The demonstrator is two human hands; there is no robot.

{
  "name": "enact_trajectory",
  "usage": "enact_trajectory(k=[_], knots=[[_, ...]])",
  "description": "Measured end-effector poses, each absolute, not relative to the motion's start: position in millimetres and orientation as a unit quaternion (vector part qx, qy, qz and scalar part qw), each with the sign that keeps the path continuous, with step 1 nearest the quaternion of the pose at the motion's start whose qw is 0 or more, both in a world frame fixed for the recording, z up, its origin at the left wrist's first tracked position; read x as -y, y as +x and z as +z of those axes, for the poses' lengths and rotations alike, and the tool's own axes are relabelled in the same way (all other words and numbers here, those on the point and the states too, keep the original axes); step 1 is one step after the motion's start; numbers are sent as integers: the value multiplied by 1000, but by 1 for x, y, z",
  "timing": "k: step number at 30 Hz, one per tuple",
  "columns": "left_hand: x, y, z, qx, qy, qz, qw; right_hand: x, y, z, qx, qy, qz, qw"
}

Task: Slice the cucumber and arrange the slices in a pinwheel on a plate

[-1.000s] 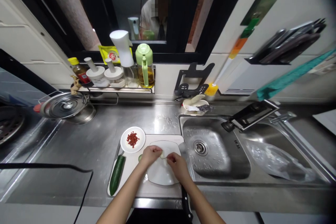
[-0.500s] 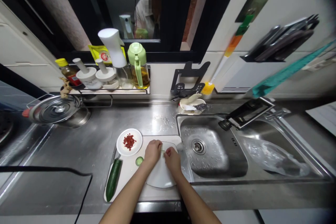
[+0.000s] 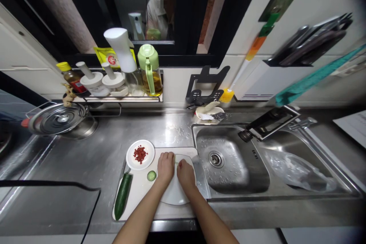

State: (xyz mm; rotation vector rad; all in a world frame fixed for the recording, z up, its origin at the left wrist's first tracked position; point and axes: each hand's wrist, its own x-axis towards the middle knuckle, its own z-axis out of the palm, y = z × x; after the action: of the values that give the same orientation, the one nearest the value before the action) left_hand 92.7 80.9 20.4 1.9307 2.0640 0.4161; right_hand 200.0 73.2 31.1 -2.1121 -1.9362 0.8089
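Observation:
My left hand [image 3: 166, 167] is over the left part of a white plate [image 3: 175, 194], its fingers curled and pressed together. Close beside it my right hand [image 3: 185, 174] is closed over the plate's right part. A thin pale green sliver [image 3: 176, 163] shows between the fingertips; what each hand grips is mostly hidden. The plate rests on a white cutting board [image 3: 140, 198]. Left of my left hand lies a cut green cucumber end [image 3: 151, 175]. A dark green cucumber [image 3: 123, 197] lies along the board's left edge, and a small white plate [image 3: 130, 162] holds chopped red bits [image 3: 140, 154].
A knife blade [image 3: 202, 181] partly shows at the board's right side, by the steel sink [image 3: 234, 183]. A clear plastic bag [image 3: 297, 171] lies in the right basin. Behind stand a condiment rack [image 3: 137, 100] and a lidded pot [image 3: 81, 129] at left. A black cable [image 3: 57, 183] crosses the counter.
Both hands have shifted slightly. My left fingers have flattened more toward the plate, and my right hand has turned and closed further, staying over the same plate.

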Motion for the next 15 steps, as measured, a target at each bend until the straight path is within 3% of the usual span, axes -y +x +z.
enact_trajectory(k=[6, 12, 15], knots=[[-81, 92, 21, -707, 675, 152, 147, -59, 207, 32, 685, -676, 255, 92], [-71, 86, 26, -673, 698, 188, 156, -42, 219, 22, 771, -597, 163, 153], [-60, 82, 24, -645, 724, 186, 159, -36, 222, 19, 792, -580, 143, 125]])
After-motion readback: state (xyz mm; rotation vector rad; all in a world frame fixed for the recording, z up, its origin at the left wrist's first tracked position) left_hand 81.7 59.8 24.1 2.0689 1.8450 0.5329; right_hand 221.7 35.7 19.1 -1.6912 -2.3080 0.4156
